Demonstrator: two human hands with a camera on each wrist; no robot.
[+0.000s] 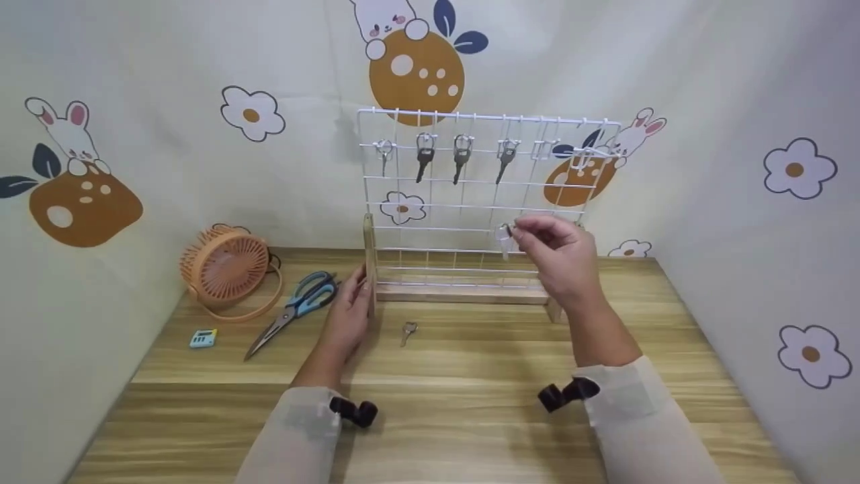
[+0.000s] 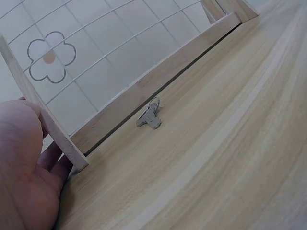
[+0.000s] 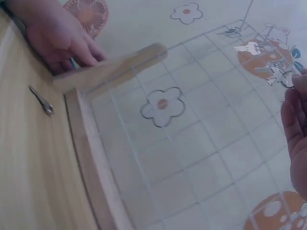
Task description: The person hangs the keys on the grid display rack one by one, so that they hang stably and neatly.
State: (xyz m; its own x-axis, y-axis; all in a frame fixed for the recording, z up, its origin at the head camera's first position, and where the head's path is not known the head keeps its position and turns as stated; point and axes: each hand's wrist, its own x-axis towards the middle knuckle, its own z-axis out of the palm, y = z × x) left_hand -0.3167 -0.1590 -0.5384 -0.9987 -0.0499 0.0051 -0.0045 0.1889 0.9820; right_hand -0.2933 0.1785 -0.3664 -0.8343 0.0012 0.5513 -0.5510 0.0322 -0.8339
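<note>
though in grip (image 1: pixel 561 254), key (image 1: pixel 504 243) blurry

text: none legible | numbers: none legible | blue item (image 1: pixel 203 338): marks (too small)

Both pale sleeves (image 1: pixel 292 437) bear stubby black wrist mounts (image 1: pixel 354 411).

Homelike, boxed-in setting: rabbit-print backdrop (image 1: pixel 302 181) on three sides, wood-grain table (image 1: pixel 443 417), orange fan (image 1: pixel 232 267).
</note>
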